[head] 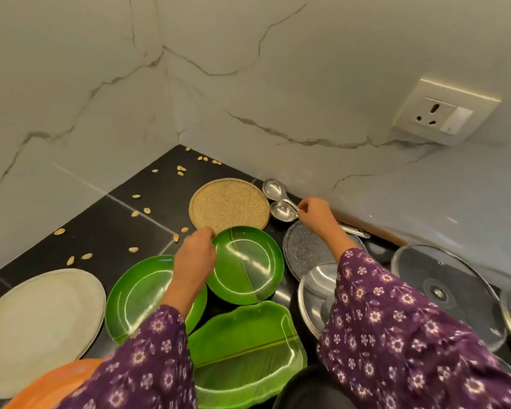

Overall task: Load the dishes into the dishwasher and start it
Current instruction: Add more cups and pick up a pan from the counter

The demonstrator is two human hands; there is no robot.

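The left hand curls its fingers over the far rim of a round green plate, and the right hand pinches the handle end of a steel ladle; the hands are well apart, each on its own dish. The plate looks glossy and seems to overlap a second green plate under the left forearm, so a one-edged lift could slip, or drag that neighbour, or knock the tan textured plate just beyond the left fingers. The ladle touches another ladle beyond it; pulling one may send the other rolling. A sleeve could catch the stacked steel plates under the right forearm. The worktop is polished black stone, strewn with pale seed shells left of the left hand. Veined marble walls meet in a corner ahead, with a socket up to the right. No dishwasher is in view.
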